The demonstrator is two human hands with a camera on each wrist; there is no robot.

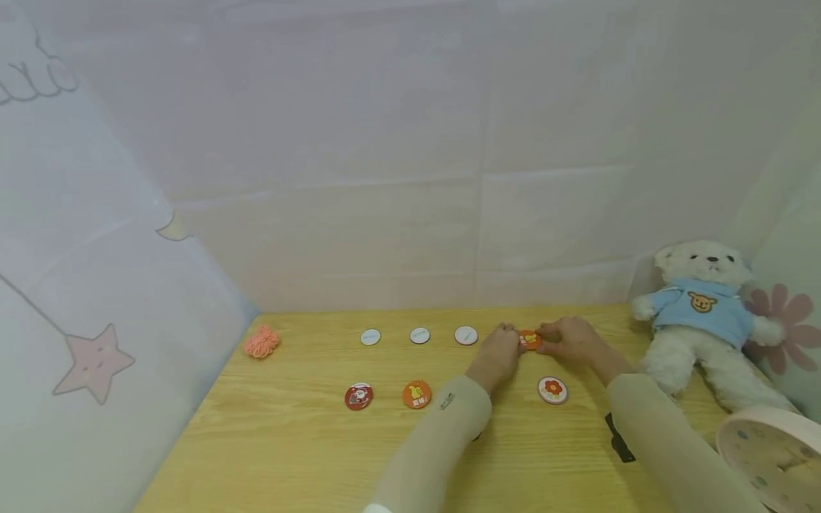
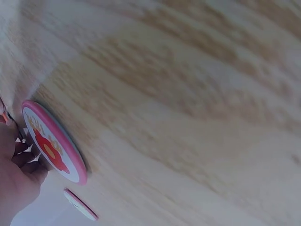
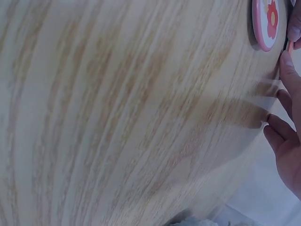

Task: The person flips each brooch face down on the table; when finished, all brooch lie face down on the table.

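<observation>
At the right end of the back row, both hands are at an orange round badge (image 1: 529, 340) with a yellow figure. My left hand (image 1: 499, 358) holds its left edge, the fingers bent. Opposite, my right hand (image 1: 574, 340) pinches the right edge; in the right wrist view the thumb of the right hand (image 3: 291, 103) lies along the badge's edge, other fingers spread. Just in front lies a pink-rimmed badge with a red flower (image 1: 552, 390), also close by the left hand (image 2: 21, 174) in the left wrist view.
Three white discs, a left one (image 1: 370, 337), a middle one (image 1: 420, 335) and a right one (image 1: 466, 335), line the back. A red badge (image 1: 358, 396) and another orange badge (image 1: 417, 394) lie nearer. Pink yarn (image 1: 261, 343), a teddy bear (image 1: 699, 320) and a clock (image 1: 772, 456) flank them.
</observation>
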